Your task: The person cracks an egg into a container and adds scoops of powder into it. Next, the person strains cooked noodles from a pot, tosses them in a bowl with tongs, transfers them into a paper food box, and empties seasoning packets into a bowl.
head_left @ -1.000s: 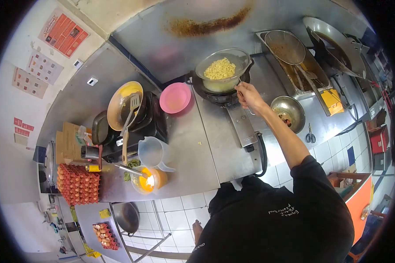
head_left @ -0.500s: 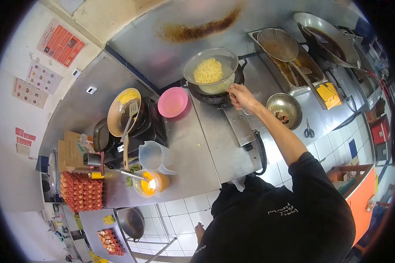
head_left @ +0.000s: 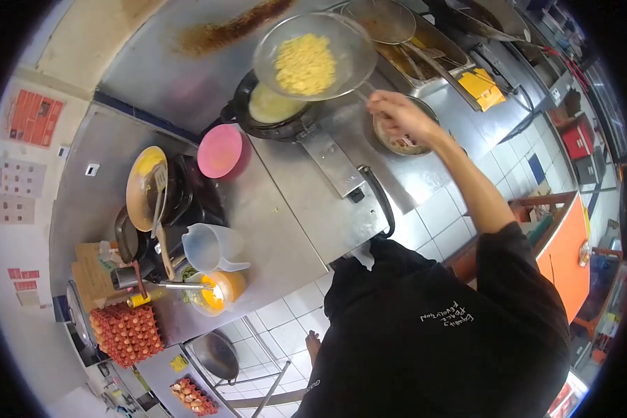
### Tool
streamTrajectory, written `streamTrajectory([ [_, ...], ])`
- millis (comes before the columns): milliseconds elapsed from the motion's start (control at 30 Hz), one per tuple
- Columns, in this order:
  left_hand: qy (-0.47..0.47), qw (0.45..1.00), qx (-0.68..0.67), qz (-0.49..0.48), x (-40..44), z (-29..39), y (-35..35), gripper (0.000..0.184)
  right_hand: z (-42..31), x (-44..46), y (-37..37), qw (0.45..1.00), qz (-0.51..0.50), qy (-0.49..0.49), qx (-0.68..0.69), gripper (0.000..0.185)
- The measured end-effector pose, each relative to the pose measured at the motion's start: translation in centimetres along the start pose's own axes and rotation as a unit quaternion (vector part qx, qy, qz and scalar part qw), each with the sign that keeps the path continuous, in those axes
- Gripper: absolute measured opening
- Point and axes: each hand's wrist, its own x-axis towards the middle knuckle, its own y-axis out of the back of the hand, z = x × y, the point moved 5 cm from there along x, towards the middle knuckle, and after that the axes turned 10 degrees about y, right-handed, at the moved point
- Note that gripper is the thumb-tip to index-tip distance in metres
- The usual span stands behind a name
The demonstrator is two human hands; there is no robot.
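Closed round the handle of a large mesh strainer (head_left: 359, 59), my right hand (head_left: 400, 116) holds it raised above the counter. Yellow pieces of food (head_left: 305, 64) lie inside the strainer. Below and left of it, a pot (head_left: 275, 108) with pale yellow liquid sits on the burner. A metal bowl (head_left: 397, 143) with dark bits is under my right forearm, partly hidden. My left hand (head_left: 313, 343) hangs low beside my body over the floor, small in view; its fingers are too small to make out.
On the left counter stand a pink bowl (head_left: 221, 150), a pan with a spatula (head_left: 146, 188), a clear jug (head_left: 205, 249), a container of beaten egg with a whisk (head_left: 219, 292) and stacked egg trays (head_left: 125, 333). An oil tray (head_left: 425, 59) with another strainer is at the back right.
My right hand has lifted the strainer up off the pot and moved it rightward, uncovering the liquid. The camera view has shifted. My left hand still hangs low.
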Motion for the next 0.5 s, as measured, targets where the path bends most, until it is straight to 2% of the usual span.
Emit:
streamTrajectory([
  [133, 0.058, 0.994, -0.039, -0.080, 1.3, 0.7, 0.2, 0.042, -2.4, -7.3, 6.9, 0.973, 0.066, 0.036, -0.219, 0.013],
  [167, 0.055, 0.994, -0.038, -0.083, 1.9, 0.4, 0.1, 0.042, -2.0, -8.7, 8.7, 0.972, 0.069, 0.034, -0.221, 0.013],
  [233, -0.010, 0.999, -0.022, -0.033, 3.2, 0.0, 0.0, 0.039, -0.7, -11.1, 11.9, 0.925, 0.070, 0.060, -0.370, 0.015],
  [267, 0.002, 0.995, -0.090, -0.032, 3.1, 0.4, 0.5, 0.041, 0.1, -12.2, 13.2, 0.924, 0.072, 0.059, -0.371, 0.015],
  [300, 0.013, 0.987, -0.158, -0.029, 3.0, 0.9, 1.1, 0.045, 0.8, -13.2, 14.3, 0.894, 0.070, 0.043, -0.441, 0.018],
  [333, 0.032, 0.985, -0.168, -0.034, 3.3, 1.3, 1.9, 0.050, 1.5, -13.9, 14.9, 0.858, 0.066, 0.027, -0.508, 0.023],
  [367, 0.052, 0.982, -0.176, -0.038, 3.2, 1.6, 2.6, 0.056, 2.3, -14.5, 15.2, 0.859, 0.067, 0.027, -0.507, 0.023],
  [433, 0.058, 0.975, -0.216, -0.001, 2.5, 2.9, 3.7, 0.062, 3.2, -15.6, 15.2, 0.802, 0.077, 0.062, -0.590, 0.023],
  [467, 0.091, 0.954, -0.284, 0.001, 1.9, 3.3, 4.5, 0.063, 4.5, -15.9, 15.5, 0.759, 0.084, 0.031, -0.644, 0.021],
  [500, 0.123, 0.929, -0.350, 0.002, 1.4, 3.9, 5.2, 0.064, 5.3, -16.1, 15.4, 0.760, 0.085, 0.031, -0.644, 0.021],
])
